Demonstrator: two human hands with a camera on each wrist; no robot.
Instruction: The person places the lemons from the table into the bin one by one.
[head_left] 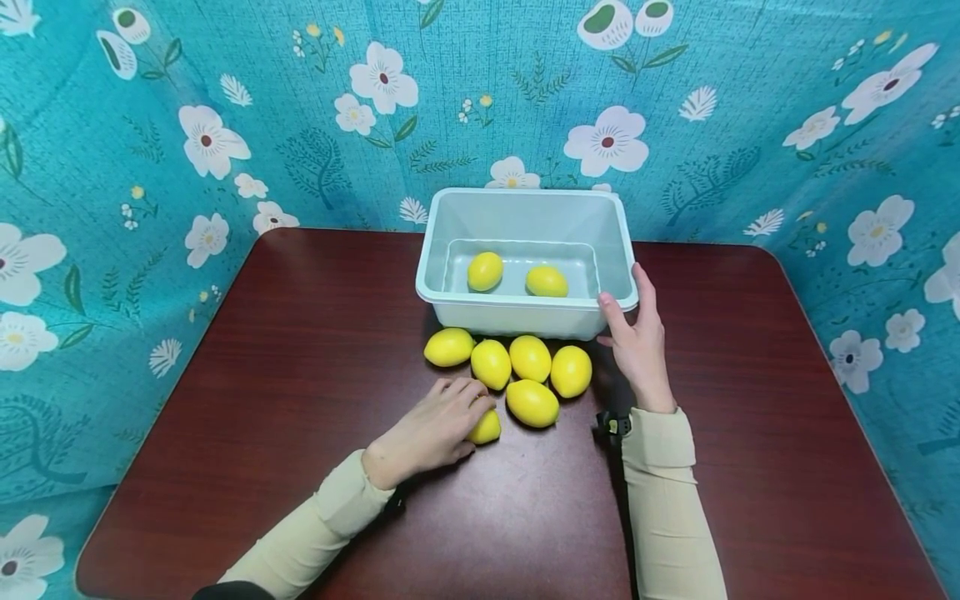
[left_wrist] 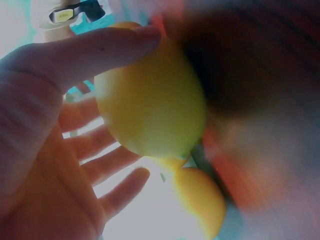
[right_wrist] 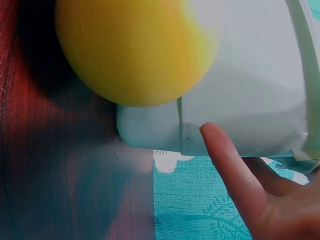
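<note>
My left hand (head_left: 435, 425) holds a yellow lemon (head_left: 485, 427) low over the table, partly hidden under its fingers. In the left wrist view the thumb lies across this lemon (left_wrist: 150, 105), with the fingers on its far side. At the front right corner of a pale blue plastic bin (head_left: 510, 315), my right hand (head_left: 641, 346) grips the rim, thumb at the front and fingers along the side. Two lemons lie inside the bin, one on the left (head_left: 485, 272) and one on the right (head_left: 547, 282). Several more lemons (head_left: 530, 359) sit close together before it.
A dark red-brown table (head_left: 315, 333) carries everything. Blue flowered cloth (head_left: 480, 100) hangs behind the bin and at both sides. In the right wrist view, a lemon (right_wrist: 135, 50) appears large beside the bin's wall (right_wrist: 245, 90).
</note>
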